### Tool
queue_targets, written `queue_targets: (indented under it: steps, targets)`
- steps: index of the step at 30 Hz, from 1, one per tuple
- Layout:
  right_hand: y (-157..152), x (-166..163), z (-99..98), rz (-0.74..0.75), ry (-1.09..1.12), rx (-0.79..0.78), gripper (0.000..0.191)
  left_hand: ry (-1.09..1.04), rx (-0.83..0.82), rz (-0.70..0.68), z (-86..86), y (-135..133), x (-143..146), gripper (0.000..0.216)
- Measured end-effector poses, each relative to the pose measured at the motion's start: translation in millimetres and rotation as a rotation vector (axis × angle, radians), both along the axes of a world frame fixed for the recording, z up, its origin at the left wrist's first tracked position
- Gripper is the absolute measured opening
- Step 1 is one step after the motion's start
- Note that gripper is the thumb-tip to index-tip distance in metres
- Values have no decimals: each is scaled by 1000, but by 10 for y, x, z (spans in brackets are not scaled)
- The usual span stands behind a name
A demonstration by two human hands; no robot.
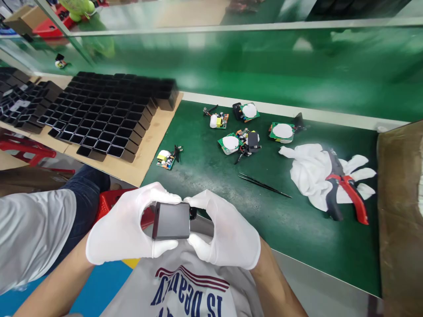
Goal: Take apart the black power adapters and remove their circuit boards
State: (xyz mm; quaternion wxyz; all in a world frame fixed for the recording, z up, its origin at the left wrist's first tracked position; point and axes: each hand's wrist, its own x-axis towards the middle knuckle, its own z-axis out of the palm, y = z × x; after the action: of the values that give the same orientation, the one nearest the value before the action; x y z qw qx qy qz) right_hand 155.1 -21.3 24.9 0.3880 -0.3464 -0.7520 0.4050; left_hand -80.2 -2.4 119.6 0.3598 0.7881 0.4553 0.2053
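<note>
Both my hands wear white gloves and meet close to my chest, below the table's front edge. My left hand (124, 229) and my right hand (224, 233) pinch a dark grey rectangular housing (171, 220) between thumbs and fingertips, one hand at each end. A second dark part shows behind it by my right fingers. Several green circuit boards (230, 143) with white round pads lie on the green mat (205, 167) beyond. Thin black tweezers (264, 185) lie nearest my right hand.
A cardboard sheet carries rows of empty black housings (105, 114) at the left. Red-handled cutters (346, 187) rest on a spare white glove (313, 169) at the right. A brown cardboard box (401, 211) stands at the far right. A red stool (26, 149) sits at the left.
</note>
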Motion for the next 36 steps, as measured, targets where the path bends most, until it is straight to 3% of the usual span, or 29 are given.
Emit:
queue_targets:
  steps: [5,10,18,22,26,30,33,36]
  targets:
    - [-14,131,27,-161,-73,108,56,55,52,-67,76,139,273,46]
    - [-61,278,31,-256,1,106,49,44,20,-105,38,191,409,51]
    - [-66,350,100,-320,187,67,41,50,43,-187,-5,203,499,70]
    - [-26,373,149,-307,166,75,39,66,-18,-184,-92,120,658,61]
    - [-97,424,165,-321,132,32,33,-230,-213,-119,-314,-31,774,41]
    - [-378,387,122,-680,160,89,29,-587,-370,92,-533,-228,876,47]
    - [-581,261,116,-665,153,-79,23,-636,-347,208,-572,-338,939,45]
    - [-642,123,145,-523,227,-373,43,-567,-245,202,-530,-384,944,45]
